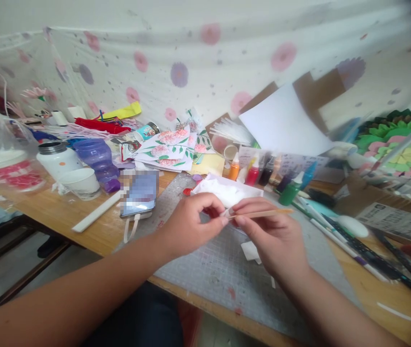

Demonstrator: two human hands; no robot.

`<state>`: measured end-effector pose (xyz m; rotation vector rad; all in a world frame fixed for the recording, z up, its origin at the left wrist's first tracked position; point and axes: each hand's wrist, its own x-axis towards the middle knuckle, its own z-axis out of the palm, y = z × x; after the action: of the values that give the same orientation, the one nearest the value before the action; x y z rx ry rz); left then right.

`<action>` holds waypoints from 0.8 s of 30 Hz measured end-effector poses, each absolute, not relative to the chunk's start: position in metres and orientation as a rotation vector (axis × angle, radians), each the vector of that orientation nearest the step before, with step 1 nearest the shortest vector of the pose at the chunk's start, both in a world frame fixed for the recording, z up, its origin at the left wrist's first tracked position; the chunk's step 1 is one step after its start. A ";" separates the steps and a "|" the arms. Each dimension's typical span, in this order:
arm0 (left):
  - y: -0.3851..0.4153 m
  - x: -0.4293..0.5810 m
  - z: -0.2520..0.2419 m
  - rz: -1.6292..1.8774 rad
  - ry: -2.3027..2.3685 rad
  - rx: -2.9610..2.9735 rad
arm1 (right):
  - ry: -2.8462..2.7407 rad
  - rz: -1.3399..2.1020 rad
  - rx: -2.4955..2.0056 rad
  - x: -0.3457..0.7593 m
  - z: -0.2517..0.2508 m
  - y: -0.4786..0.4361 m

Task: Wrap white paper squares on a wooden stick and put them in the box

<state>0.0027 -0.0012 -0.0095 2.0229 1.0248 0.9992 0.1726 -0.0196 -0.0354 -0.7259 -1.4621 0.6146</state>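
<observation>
Over the cutting mat, my left hand [200, 221] and my right hand [273, 231] meet almost fingertip to fingertip. A thin wooden stick [266, 213] lies across the fingers of my right hand, pinched near its left end. My left thumb and forefinger close on a small whitish piece [228, 212] at that same end; its kind is too small and blurred to tell. Just behind the fingers sits an open white paper tray [258, 191] with fluffy white stuff [227, 190] in it. Small white scraps [250, 251] lie beneath my right hand.
A grey cutting mat [205, 289] covers the desk's middle. Paint bottles [252, 174] stand behind the tray. To the left are a phone [138, 195], a paper cup [80, 183] and a white jar [55, 161]; to the right, brushes and pens [350, 248] and a cardboard box [396, 217].
</observation>
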 end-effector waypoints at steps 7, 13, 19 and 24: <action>0.033 -0.004 -0.030 1.182 1.364 1.650 | -1.265 0.602 -0.939 0.179 -0.042 -0.008; 0.048 -0.004 -0.036 1.148 1.424 1.626 | -1.237 0.617 -0.922 0.181 -0.046 -0.004; 0.027 0.000 -0.023 1.158 1.143 1.641 | -1.263 0.692 -0.737 0.178 -0.044 -0.009; 0.010 0.005 -0.014 0.836 0.762 1.409 | -1.342 0.686 -0.638 0.175 -0.041 -0.015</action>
<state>0.0045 0.0098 -0.0144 1.4095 0.7620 0.8358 0.1747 -0.0154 -0.0407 -0.6378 -1.3418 0.6864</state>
